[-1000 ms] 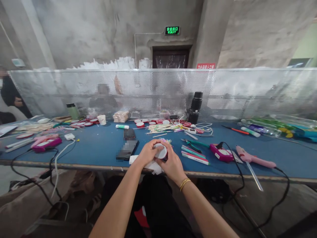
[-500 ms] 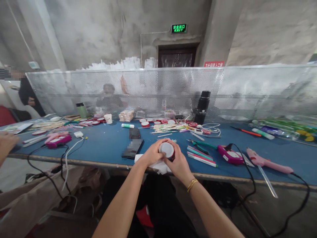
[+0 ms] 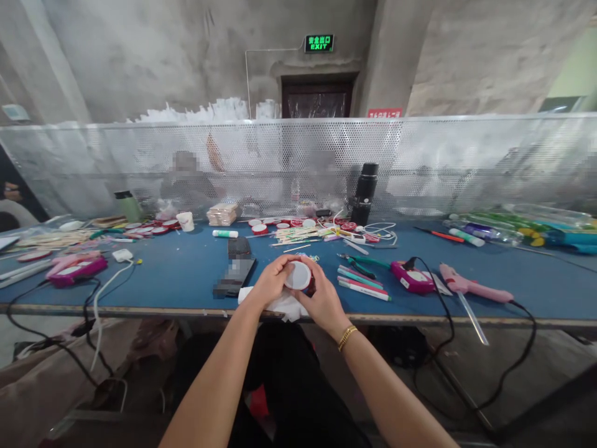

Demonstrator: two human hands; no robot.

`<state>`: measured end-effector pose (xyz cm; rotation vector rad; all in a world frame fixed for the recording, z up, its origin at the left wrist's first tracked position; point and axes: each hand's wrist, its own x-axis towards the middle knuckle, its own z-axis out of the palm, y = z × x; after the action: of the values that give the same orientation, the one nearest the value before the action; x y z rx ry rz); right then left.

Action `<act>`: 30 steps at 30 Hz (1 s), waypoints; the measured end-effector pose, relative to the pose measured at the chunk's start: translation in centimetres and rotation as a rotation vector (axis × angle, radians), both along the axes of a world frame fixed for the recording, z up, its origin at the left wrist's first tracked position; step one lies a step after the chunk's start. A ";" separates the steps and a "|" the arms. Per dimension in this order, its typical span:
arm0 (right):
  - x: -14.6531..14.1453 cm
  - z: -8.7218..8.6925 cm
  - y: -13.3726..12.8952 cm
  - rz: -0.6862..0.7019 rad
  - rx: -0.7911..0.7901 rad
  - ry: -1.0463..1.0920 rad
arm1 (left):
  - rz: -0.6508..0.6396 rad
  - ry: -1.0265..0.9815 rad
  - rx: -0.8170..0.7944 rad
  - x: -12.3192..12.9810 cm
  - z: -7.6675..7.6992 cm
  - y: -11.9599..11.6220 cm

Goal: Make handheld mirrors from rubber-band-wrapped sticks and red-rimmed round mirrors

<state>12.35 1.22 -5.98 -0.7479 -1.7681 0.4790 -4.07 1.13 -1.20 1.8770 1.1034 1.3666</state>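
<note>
Between my two hands is a round white-topped tin (image 3: 297, 275) with a red side, held above the table's front edge. My left hand (image 3: 271, 280) grips its left side, thumb near the rim. Fingers of my right hand (image 3: 321, 298) wrap its right side and lower edge; a gold bracelet is on that wrist. Under the hands lies a crumpled white cloth or tissue (image 3: 284, 305). A dark phone-like object (image 3: 239, 277) is left of my left hand. Several markers (image 3: 364, 285) lie to the right of my right hand.
Green-handled pliers (image 3: 359, 266), a magenta device (image 3: 413, 277) and a pink glue gun (image 3: 476, 288) with trailing cords are on the right. A black thermos (image 3: 365, 194) stands behind red tins and sticks (image 3: 298, 234). Another magenta device (image 3: 79, 272) is on the left.
The view has turned right, so the table's things appear further left. The tin's white face is tilted somewhat differently between my hands. The bare hand at the left edge has left the view.
</note>
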 end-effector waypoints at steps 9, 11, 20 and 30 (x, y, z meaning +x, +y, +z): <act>0.1 0.3 -0.1 0.065 0.068 -0.020 | -0.012 -0.237 -0.171 0.2 -0.3 0.5; 0.1 0.2 -0.1 0.058 0.071 -0.026 | -0.014 -0.269 -0.196 0.2 -0.2 0.5; 0.1 0.2 -0.1 0.003 -0.005 0.035 | -0.119 -0.286 -0.175 -0.7 -0.2 0.6; 0.2 0.4 0.1 -0.009 -0.049 0.082 | -0.129 -0.237 -0.175 -0.6 0.0 0.5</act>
<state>12.53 1.30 -5.60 -0.7599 -1.6808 0.5415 -4.64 1.59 -1.22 1.5866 0.9345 1.3341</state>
